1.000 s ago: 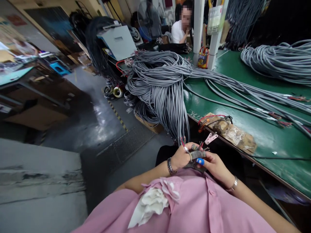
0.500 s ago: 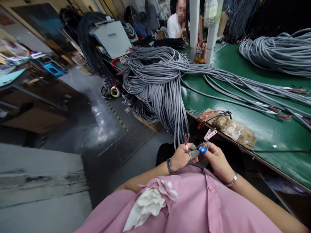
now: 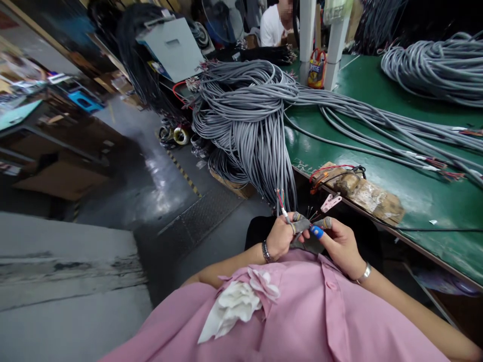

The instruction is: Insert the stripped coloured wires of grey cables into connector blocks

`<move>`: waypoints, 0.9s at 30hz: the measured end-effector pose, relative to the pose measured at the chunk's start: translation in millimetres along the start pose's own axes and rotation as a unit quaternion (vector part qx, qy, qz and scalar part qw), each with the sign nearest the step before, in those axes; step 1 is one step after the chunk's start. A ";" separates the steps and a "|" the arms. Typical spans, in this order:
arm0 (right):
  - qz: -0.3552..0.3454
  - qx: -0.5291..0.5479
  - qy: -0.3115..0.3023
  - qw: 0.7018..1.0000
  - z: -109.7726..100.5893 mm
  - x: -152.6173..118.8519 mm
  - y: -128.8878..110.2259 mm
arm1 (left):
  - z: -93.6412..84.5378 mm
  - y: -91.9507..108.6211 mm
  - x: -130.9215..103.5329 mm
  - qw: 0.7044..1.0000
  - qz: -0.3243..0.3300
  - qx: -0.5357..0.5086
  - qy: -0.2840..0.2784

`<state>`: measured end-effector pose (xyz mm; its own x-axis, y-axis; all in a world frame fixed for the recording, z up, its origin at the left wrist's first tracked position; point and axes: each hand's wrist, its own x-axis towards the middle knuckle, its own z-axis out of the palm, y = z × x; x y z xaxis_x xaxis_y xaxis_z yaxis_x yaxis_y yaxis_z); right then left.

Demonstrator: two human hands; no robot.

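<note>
Low in the head view, right of the middle, the left hand (image 3: 279, 240) is closed round a grey cable (image 3: 288, 219), with grey wraps (image 3: 301, 225) on its fingers. The cable's end sticks out past the upper side of that grip, with a white band (image 3: 284, 212) and coloured strands (image 3: 279, 197) at its tip. Its long axis slants from five o'clock up to eleven, the tip pointing to eleven. Between the fingertips of both hands, thin wires (image 3: 311, 215) fan out, free ends pointing from twelve to two o'clock; I cannot tell whether they belong to that cable. The right hand (image 3: 341, 247), a blue wrap (image 3: 317, 232) on its thumb, lies at four o'clock from the wires, its thumb and first finger narrowly set at their foot; whether they pinch any is too small to tell. Taken from the hands, a pink clothes peg (image 3: 331, 202) is near, at two o'clock, by the edge of the green table (image 3: 313, 153), with a wooden block (image 3: 360, 195) just beyond it. At eleven o'clock a big bundle (image 3: 260, 130) of grey cables hangs over the table's edge. Well apart, between one and two, lies a coil (image 3: 439, 73) of grey cable
</note>
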<state>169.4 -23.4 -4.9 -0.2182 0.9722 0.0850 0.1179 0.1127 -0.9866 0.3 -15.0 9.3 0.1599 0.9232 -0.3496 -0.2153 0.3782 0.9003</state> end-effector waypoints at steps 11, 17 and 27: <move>0.125 0.134 -0.054 0.982 -3.9 14.7 -6.3 | 1.7 -5.7 0.6 1.000 0.009 0.001 -0.014; 0.161 0.194 -0.021 0.967 4.4 14.8 1.1 | 2.5 -8.5 0.1 1.000 0.009 -0.003 -0.004; 0.157 0.236 -0.014 0.959 7.9 10.6 0.1 | 2.1 -7.6 -0.7 0.999 0.014 -0.010 0.029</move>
<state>159.5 -14.7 -5.2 -0.2710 0.9364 -0.2229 -0.2689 -0.2960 -0.9165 3.8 -18.7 3.3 0.0966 0.9359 -0.3388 -0.2381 0.3523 0.9051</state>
